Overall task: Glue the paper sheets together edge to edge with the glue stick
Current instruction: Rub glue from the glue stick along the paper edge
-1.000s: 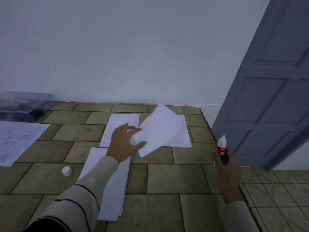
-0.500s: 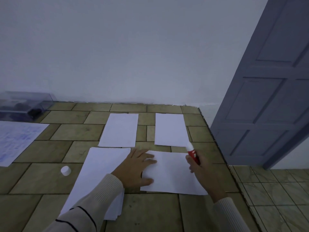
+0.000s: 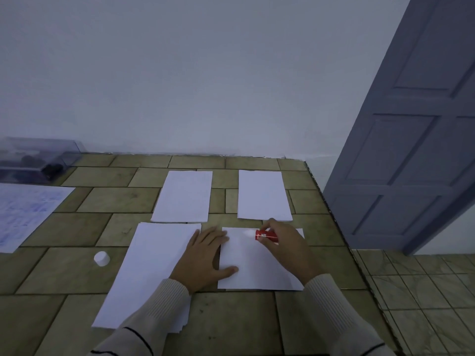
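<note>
A white paper sheet [image 3: 257,268] lies flat on the tiled floor in front of me. My left hand [image 3: 205,255] rests flat on its left edge and holds it down. My right hand [image 3: 285,245] grips the red glue stick [image 3: 266,236], whose tip points left along the sheet's far edge. Two more white sheets lie farther away: one at the back left [image 3: 183,196] and one at the back right [image 3: 263,195]. A stack of white sheets [image 3: 151,268] lies to the left under my left forearm.
The glue stick's white cap [image 3: 102,258] stands on the floor left of the stack. A printed sheet [image 3: 23,214] lies at far left, with a clear plastic box [image 3: 36,159] behind it by the wall. A grey door [image 3: 411,140] stands at the right.
The sheet that my left hand carried in the air now lies flat on the floor. My right hand has brought the glue stick down and left onto the sheet's far edge.
</note>
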